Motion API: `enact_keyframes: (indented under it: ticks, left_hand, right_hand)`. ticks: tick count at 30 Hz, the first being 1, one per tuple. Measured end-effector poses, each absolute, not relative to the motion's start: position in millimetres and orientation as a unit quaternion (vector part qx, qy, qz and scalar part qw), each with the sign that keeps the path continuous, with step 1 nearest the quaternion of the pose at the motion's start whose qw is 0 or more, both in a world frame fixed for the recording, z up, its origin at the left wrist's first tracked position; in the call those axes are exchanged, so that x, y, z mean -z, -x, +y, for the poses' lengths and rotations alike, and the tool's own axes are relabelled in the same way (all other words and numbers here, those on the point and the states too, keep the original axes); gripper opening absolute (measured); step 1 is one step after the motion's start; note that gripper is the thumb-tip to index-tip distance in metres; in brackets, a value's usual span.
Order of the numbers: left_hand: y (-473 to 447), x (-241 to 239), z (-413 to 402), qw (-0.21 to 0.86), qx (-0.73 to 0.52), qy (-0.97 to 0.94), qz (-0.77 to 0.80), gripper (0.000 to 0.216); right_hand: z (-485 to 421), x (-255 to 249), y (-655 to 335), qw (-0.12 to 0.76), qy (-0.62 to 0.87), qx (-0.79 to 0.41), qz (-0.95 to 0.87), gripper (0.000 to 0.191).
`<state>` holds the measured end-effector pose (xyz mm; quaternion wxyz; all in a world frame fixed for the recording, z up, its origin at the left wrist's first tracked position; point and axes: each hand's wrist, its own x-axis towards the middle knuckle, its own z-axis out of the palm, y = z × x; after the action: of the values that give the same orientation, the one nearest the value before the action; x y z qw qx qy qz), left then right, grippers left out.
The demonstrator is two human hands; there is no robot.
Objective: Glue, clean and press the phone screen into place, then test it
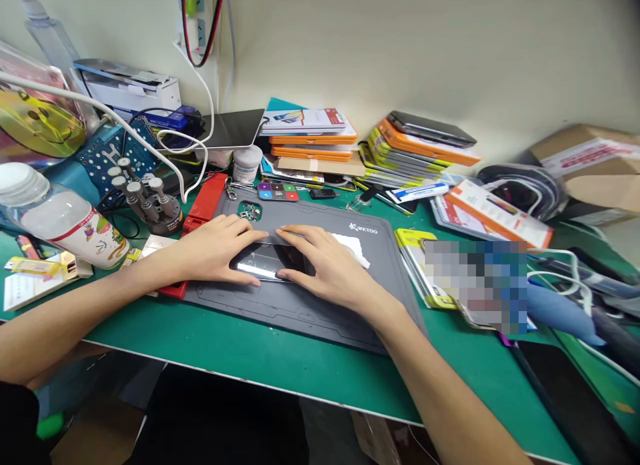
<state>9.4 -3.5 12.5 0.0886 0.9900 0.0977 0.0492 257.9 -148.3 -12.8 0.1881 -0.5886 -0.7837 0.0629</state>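
A dark, glossy smartphone (270, 260) lies lengthwise from left to right, low over the grey work mat (300, 312). My left hand (220, 250) grips its left end, thumb along the near edge and fingers over the far edge. Around the right end closes my right hand (327, 264), its thumb resting on the near side of the screen. Both ends of the phone are hidden under the hands. A crumpled white tissue (354, 249) sits just behind my right hand. Beside my left forearm, a red tool holder (207, 202) runs along the mat's left edge.
Screwdrivers stand in a round rack (150, 202) near a large plastic bottle (70, 218). Boxed screen protectors form stacks (313, 135) along the wall. A white tub (247, 164) stands behind the mat. Yellow packages (423, 265) and a dark phone (565, 392) lie to the right.
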Motion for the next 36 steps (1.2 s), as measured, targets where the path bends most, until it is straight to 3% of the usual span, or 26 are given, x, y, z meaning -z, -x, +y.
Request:
enact_keyframes:
  ticks: [5, 17, 27, 32, 36]
  left_hand:
    - [-10.1, -16.6, -4.2, 0.129, -0.130, -0.969, 0.167, 0.051]
    - [-9.9, -14.0, -5.3, 0.033, -0.164, -0.969, 0.180, 0.044]
    - [-6.1, -7.9, -7.4, -0.024, -0.203, -0.961, 0.185, 0.037]
    - [-2.2, -2.4, -8.8, -0.014, -0.229, -0.954, 0.191, 0.039]
    - [-1.3, -0.8, -9.1, 0.003, -0.206, -0.958, 0.198, 0.041]
  right_hand:
    - [-146.7, 16.6, -250.9, 0.208, 0.577, -0.053, -0.788, 0.070]
    - [-141.4, 20.5, -217.8, 0.239, 0.585, 0.012, -0.775, 0.081]
    - [-143.8, 34.9, -239.6, 0.305, 0.623, -0.021, -0.720, 0.055]
    - [-144.0, 34.0, -233.4, 0.281, 0.613, 0.000, -0.738, 0.047]
    - [-162.9, 40.6, -229.4, 0.236, 0.649, 0.007, -0.724, 0.059]
